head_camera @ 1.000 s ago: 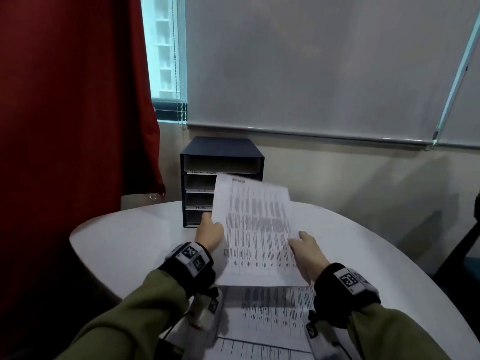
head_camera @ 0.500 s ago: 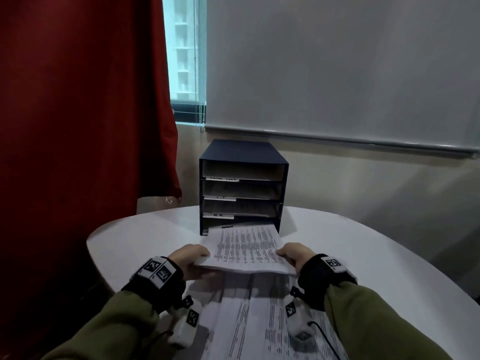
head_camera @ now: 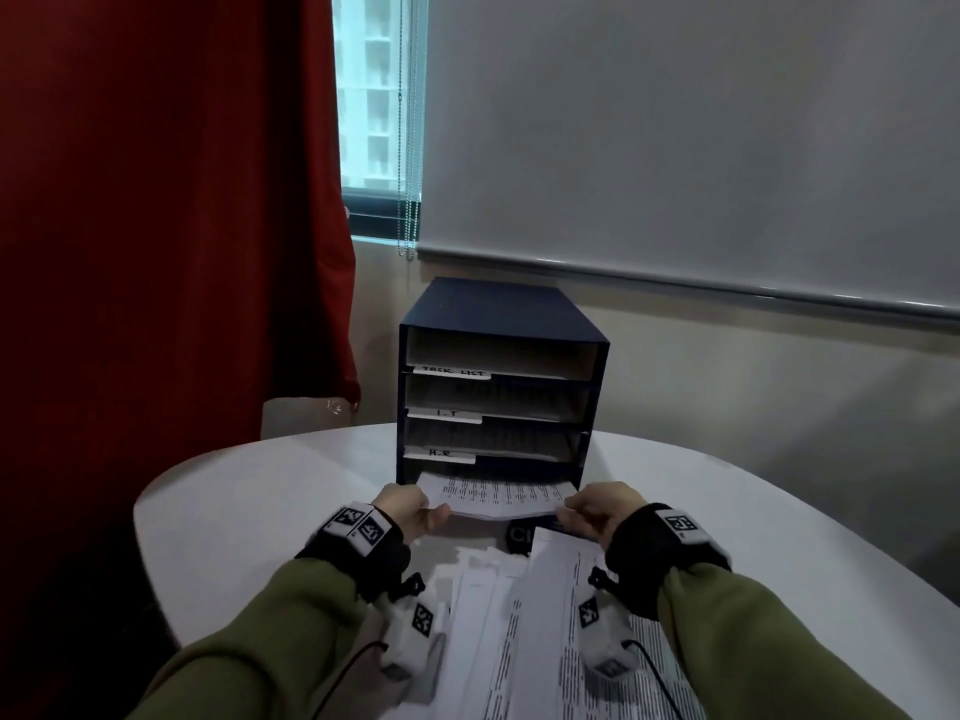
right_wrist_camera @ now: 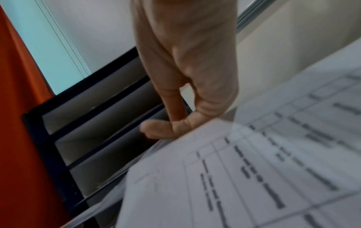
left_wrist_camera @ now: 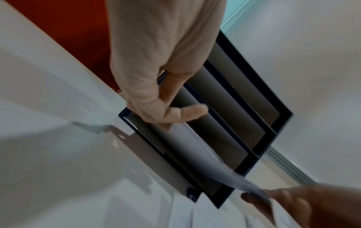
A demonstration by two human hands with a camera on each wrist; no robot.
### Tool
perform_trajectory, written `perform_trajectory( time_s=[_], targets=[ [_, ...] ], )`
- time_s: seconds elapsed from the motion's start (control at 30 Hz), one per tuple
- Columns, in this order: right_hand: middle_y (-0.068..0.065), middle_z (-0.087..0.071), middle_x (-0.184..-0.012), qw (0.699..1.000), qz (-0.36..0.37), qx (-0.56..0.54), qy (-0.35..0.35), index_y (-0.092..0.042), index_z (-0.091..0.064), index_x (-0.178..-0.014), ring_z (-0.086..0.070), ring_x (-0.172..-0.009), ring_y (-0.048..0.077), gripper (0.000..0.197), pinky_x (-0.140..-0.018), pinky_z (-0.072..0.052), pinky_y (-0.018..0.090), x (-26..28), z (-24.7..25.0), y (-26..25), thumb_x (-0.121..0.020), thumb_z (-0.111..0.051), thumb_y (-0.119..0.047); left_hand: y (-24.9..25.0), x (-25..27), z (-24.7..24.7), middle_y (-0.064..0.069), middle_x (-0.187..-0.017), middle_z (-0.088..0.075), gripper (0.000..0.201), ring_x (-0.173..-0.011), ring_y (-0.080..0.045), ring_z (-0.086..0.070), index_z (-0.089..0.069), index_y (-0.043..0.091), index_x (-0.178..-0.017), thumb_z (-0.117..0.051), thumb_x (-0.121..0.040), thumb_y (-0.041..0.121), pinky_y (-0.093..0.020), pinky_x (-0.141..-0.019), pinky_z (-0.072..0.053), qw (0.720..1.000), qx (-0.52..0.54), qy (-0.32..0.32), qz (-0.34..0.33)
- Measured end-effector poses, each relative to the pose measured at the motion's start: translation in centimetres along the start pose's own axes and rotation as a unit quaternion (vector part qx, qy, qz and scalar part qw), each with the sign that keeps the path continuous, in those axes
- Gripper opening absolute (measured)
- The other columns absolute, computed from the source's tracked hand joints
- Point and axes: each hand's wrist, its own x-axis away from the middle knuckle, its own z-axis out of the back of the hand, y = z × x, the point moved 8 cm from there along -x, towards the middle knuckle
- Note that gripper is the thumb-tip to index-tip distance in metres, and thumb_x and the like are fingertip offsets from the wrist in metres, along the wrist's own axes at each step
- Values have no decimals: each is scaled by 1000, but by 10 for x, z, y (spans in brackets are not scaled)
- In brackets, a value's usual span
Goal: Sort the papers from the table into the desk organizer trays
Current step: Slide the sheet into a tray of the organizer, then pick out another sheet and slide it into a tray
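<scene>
A dark blue desk organizer with several stacked trays stands at the back of the white table; three trays carry the labels TASK LIST, I.T and H.R. A printed sheet lies flat, its far part inside the bottom tray. My left hand pinches its near left corner and my right hand pinches its near right corner. The left wrist view has the left hand on the sheet at the organizer mouth. Its right edge shows in the right wrist view, pinched by the right hand.
More printed papers lie spread on the round white table under my forearms. A small dark item sits just before the organizer. A red curtain hangs at the left, a wall and window blind behind.
The sheet went from held up and tilted in front of the organizer to flat and low, then slid forward into the bottom tray. Both hands moved forward with it.
</scene>
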Motion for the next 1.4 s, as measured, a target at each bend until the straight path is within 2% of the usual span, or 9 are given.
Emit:
perform_trajectory(
  time_s=[0.13,0.27,0.4,0.53,0.8,0.87,1.0,1.2,1.4],
  targets=[
    [18,-53,-77,993,28,-119,3,5,-50,-73,-59,-71,29,20,-55,-59,34,-34,-12,2,-90,-47,15,6,-20,-13,-26,-82,-56,9,-65,-30,-64,-44,-7,-92,-41,-91,-15,-28,-57,-57,999,44,-21,5],
    [16,-54,-77,986,40,-161,-21,5,-53,-80,-55,-75,25,18,-87,-53,41,-57,-28,3,-89,-43,16,9,-39,-24,-16,-59,-51,29,-53,-24,-56,-43,-2,-71,-29,-92,-16,-34,-67,-47,997,61,-53,2],
    [11,-47,-81,991,59,-115,-39,-4,-48,-73,-50,-88,24,23,-85,-54,43,-52,-31,1,-89,-46,11,5,-37,-30,-25,-138,-44,42,-132,-34,-44,-30,-12,-139,-31,-98,-3,-44,-106,-42,998,22,-55,27],
    [10,-66,-84,992,116,-28,-36,-2,-63,-98,-63,-74,19,14,-60,-50,27,-28,-15,-11,-92,-51,-3,8,-8,-31,-14,-104,-59,33,-87,-27,-60,-48,2,-129,-43,-96,4,-33,-70,-50,990,-125,-63,-23],
    [10,-62,-73,961,228,132,85,-7,-62,-94,-56,-51,21,24,-42,-43,19,50,94,2,-90,-40,1,10,63,-81,-6,-82,-65,6,-61,-14,-59,-63,14,-93,-57,-91,16,-24,-56,-49,896,-380,-143,-181],
    [12,-60,-69,968,179,150,97,-4,-61,-91,-54,-47,22,17,-43,-47,22,60,126,29,-90,-44,0,-10,77,-96,-9,-91,-62,15,-66,-20,-58,-59,17,-101,-61,-87,19,-31,-63,-48,871,-429,-179,-159],
    [12,-55,-68,975,71,199,72,-6,-57,-87,-53,-49,21,8,-48,-40,19,87,162,87,-92,-50,-4,-33,100,-120,-7,-136,-49,59,-117,-26,-54,-34,16,-142,-56,-87,18,-30,-92,-45,759,-586,-158,-235],
    [14,-50,-75,988,65,123,71,-8,-48,-110,-47,-55,22,21,-51,-43,27,94,171,107,-91,-49,1,-5,125,-123,1,-93,-68,19,-91,-19,-62,-67,25,-95,-54,-85,13,-33,-83,-53,763,-521,-51,-380],
    [8,-57,-93,984,108,112,82,-20,-56,-108,-51,-76,18,30,-58,-37,24,98,184,96,-82,-72,-19,-10,139,-120,-1,-85,-58,9,-77,-19,-64,-68,14,-91,-60,-89,10,-31,-65,-60,798,-464,-207,-323]
  ],
)
